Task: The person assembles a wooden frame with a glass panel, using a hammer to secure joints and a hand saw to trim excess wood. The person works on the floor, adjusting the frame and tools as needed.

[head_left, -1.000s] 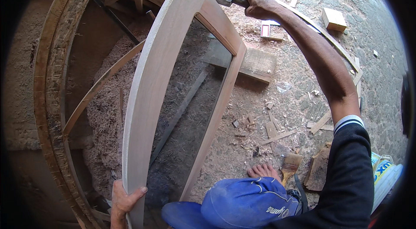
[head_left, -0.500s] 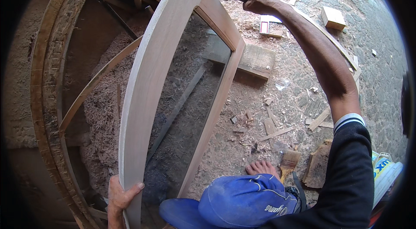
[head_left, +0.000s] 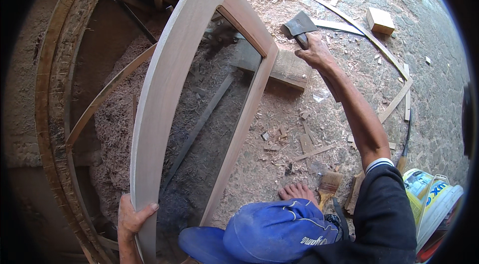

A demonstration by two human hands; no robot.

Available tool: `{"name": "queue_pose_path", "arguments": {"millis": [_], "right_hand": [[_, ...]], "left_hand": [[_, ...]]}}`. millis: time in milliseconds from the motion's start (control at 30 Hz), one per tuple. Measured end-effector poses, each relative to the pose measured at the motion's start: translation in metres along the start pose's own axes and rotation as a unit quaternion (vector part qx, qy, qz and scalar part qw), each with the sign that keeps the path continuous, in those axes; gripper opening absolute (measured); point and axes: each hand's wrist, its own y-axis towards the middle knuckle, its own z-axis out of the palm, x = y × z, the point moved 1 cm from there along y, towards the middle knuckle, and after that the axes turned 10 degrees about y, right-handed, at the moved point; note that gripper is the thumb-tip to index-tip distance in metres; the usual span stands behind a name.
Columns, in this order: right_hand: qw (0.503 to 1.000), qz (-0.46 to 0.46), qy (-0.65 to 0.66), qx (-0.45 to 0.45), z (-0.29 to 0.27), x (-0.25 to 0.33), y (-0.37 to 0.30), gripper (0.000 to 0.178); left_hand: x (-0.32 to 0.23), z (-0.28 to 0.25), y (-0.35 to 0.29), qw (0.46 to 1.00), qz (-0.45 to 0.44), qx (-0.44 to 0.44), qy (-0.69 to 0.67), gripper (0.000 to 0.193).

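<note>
A pale wooden window sash [head_left: 157, 109] with one curved side stands tilted in front of me, a dark see-through pane [head_left: 209, 114] inside it, seemingly glass. My left hand [head_left: 133, 216] grips the lower end of its curved side, thumb on the face. In my right hand [head_left: 317, 54] is a hatchet [head_left: 299, 25], held by its handle close under the broad grey head. The hatchet is clear of the sash, beyond its right corner. A thick wooden block [head_left: 290, 72] lies at that corner, partly behind the sash.
A large curved timber frame [head_left: 52, 94] stands at left beside heaped shavings [head_left: 117, 139]. Offcuts and chips litter the ground. A wooden cube [head_left: 380, 20], a thin curved strip [head_left: 344, 17], a brush [head_left: 329, 184] and a bucket [head_left: 431, 199] lie right. A blue cap [head_left: 274, 226] and bare foot [head_left: 299, 192] show below.
My right hand has brought the hatchet away from the sash's far end, rightward and nearer. The sash has shifted slightly left, with my left hand still on it.
</note>
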Motion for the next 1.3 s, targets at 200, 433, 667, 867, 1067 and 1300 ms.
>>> {"name": "queue_pose_path", "arguments": {"millis": [200,433,667,867,1067,1300], "right_hand": [[0.993,0.104,-0.054,0.014,0.014,-0.072,-0.086,0.049],[0.981,0.157,-0.110,-0.009,0.001,-0.102,-0.130,0.047],[0.971,0.139,-0.193,-0.001,-0.011,-0.112,-0.144,0.045],[0.962,-0.057,-0.233,-0.126,-0.004,-0.073,-0.140,0.045],[0.968,-0.076,0.223,0.086,0.060,0.028,-0.102,0.060],[0.972,-0.096,0.200,0.081,0.117,0.098,-0.048,0.075]], "left_hand": [[0.006,-0.008,0.011,1.000,-0.003,0.004,0.001,0.042],[0.016,-0.013,0.024,0.999,-0.034,0.009,-0.019,0.052],[0.017,-0.015,0.030,0.998,-0.047,0.002,-0.036,0.057],[0.023,-0.015,0.034,0.998,-0.041,-0.010,-0.055,0.055],[0.025,-0.014,0.033,0.997,-0.044,-0.017,-0.057,0.053],[0.025,-0.013,0.032,0.998,-0.046,-0.018,-0.047,0.052]]}}
